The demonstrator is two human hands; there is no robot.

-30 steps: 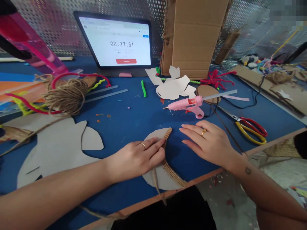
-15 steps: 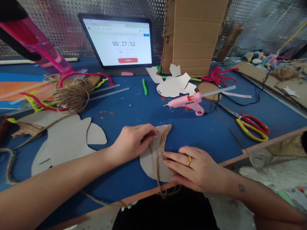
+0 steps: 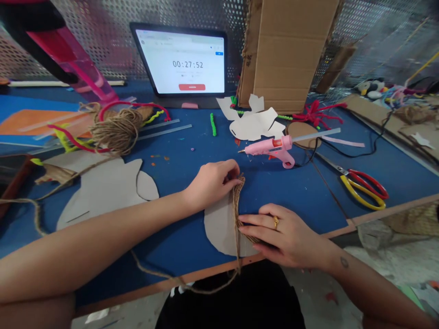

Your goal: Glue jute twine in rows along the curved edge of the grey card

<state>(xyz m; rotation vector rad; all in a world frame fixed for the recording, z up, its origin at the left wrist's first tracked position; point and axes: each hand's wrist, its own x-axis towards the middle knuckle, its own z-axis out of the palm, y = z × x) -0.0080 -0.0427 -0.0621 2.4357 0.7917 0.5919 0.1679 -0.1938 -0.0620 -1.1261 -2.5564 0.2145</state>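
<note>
A strand of twine (image 3: 237,244) sags over the near edge of the blue tabletop (image 3: 176,171). Just beyond that edge lies a rounded piece of cardboard (image 3: 219,228), rows of the same twine lining its curved right side. The right hand (image 3: 288,233) lies with fingers stretched out over the lower rows, gripping nothing. The left hand (image 3: 216,183) pinches the twine between thumb and fingers at the cardboard's far tip. Farther left sits a larger grey cutout (image 3: 106,189); to the right, scissors (image 3: 344,172) lie with their handles spread. Past the hands rests a pink glue gun (image 3: 267,147), then white paper shapes (image 3: 252,125). A ball of twine (image 3: 118,130) lies left. Behind stand a tablet (image 3: 187,64) reading 00:27:52 and a tall cardboard box (image 3: 293,55).
</note>
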